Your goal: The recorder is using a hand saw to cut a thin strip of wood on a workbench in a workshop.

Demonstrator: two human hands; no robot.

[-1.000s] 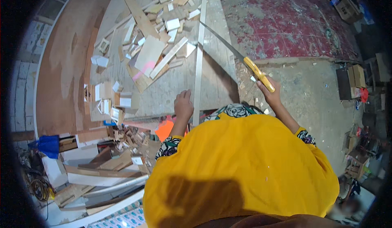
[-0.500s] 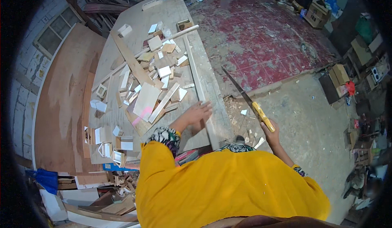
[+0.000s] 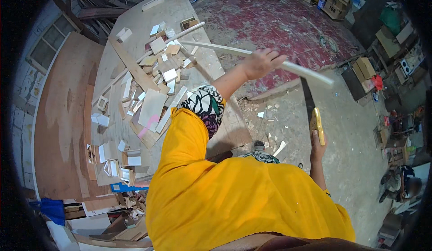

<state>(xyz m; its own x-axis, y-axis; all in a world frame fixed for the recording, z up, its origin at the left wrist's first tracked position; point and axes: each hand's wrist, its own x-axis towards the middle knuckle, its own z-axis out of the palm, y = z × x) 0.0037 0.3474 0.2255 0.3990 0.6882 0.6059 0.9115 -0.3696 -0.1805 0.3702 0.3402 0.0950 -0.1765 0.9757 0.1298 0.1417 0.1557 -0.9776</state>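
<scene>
My left hand (image 3: 263, 64) is closed round a long, pale wooden strip (image 3: 310, 73), raised above the table's right edge. One end of the strip reaches back over the worktable (image 3: 234, 132); the other juts out to the right over the floor. In my right hand (image 3: 317, 144) is a handsaw with a yellow handle (image 3: 317, 123). Its dark blade (image 3: 308, 92) points up and away, with its tip close to the strip; whether they touch I cannot tell. Wood offcuts (image 3: 155, 109) and white-faced blocks (image 3: 169, 75) lie heaped on the table to the left of my left arm.
Small box-like wooden pieces (image 3: 132, 157) stand at the table's near left. A large brown board (image 3: 63, 116) leans along the left wall. Wood scraps (image 3: 280, 148) litter the concrete floor. A red tiled platform (image 3: 252, 21) lies beyond, with cardboard boxes (image 3: 336, 6) at its far right.
My left hand has taken the strip up off the table and swung it out to the right. My right hand has shifted right, and the saw now points more steeply away from me.
</scene>
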